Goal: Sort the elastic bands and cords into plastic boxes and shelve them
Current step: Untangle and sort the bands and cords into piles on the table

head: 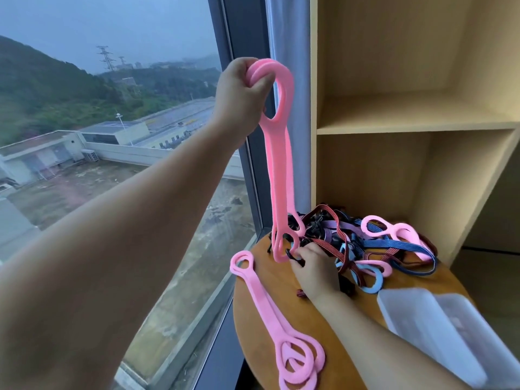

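Left hand (242, 91): fingers curled round the top loop of the pink band (277, 170), held high above the pile (365, 240), probably to free it.
Right hand (315, 268): fingers dug into the pile's near edge, likely steadying it; grip unclear.
Plastic box (439, 327): beside the pile.

Holding a pink elastic band (278, 170) up above the tangled pile (365, 243).
Gripped at its top loop by the raised left hand (242, 91), lower loops hanging at the pile on the round wooden table (281, 311); right hand (315, 273) down there, fingertips buried among cords. Clear plastic box (450, 333) just right.
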Tool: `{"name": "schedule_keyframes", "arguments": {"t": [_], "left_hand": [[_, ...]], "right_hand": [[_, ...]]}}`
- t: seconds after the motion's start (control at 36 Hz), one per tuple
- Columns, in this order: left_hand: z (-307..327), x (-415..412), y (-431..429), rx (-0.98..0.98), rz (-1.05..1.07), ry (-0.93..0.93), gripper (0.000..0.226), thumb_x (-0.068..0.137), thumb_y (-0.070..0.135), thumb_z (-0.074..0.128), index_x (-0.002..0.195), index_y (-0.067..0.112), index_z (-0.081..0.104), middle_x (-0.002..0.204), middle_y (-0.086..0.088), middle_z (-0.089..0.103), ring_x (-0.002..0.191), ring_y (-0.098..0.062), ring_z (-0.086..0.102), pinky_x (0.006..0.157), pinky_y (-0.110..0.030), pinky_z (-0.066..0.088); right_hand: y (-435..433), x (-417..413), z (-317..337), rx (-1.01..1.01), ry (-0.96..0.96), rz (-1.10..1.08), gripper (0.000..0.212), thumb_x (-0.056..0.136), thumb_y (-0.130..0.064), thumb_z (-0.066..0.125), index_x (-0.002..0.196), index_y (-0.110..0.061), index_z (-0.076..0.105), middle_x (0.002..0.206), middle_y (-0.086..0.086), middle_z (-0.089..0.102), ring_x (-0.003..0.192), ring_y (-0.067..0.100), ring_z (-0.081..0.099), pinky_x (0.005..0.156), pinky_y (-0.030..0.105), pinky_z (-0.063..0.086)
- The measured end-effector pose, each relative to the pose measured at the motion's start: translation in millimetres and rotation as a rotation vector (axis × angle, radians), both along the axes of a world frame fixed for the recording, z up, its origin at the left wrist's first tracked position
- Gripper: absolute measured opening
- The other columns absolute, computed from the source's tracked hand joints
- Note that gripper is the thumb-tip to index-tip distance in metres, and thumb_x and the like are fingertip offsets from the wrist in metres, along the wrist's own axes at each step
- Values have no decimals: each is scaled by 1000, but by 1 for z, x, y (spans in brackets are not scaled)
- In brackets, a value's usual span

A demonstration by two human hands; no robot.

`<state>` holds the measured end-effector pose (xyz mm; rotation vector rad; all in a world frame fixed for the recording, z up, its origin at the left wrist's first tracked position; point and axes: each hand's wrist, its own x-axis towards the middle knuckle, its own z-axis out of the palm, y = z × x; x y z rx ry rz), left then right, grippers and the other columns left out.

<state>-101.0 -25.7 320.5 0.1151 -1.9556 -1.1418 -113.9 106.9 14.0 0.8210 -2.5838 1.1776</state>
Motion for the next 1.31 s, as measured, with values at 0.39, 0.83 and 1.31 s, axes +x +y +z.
{"name": "schedule_keyframes", "arguments": {"t": [0.39,0.83,1.31], "left_hand": [[-26,-5,-22,-7,32,-44,10,92,13,62,102,14,60,84,-1,61,67,-15,56,63,-30,52],[-8,14,-11,-18,-80,-14,12,95,17,62,106,14,58,80,2,60,50,0,55,55,-20,51],[-114,55,-55,218,36,-255,8,97,19,59,104,16,57,83,-4,62,62,-19,61,76,-54,58]], "right_hand": [[15,-38,21,-286,-131,-164,22,96,-11,57,115,-8,66,110,7,65,97,20,63,76,14,44],[-37,-32,127,-402,-321,345,81,70,-47,82,135,-33,36,107,-22,55,94,-1,59,72,17,47],[11,31,56,-300,-610,455,24,82,-12,77,99,-27,69,89,-2,74,77,17,72,68,27,59]]}}
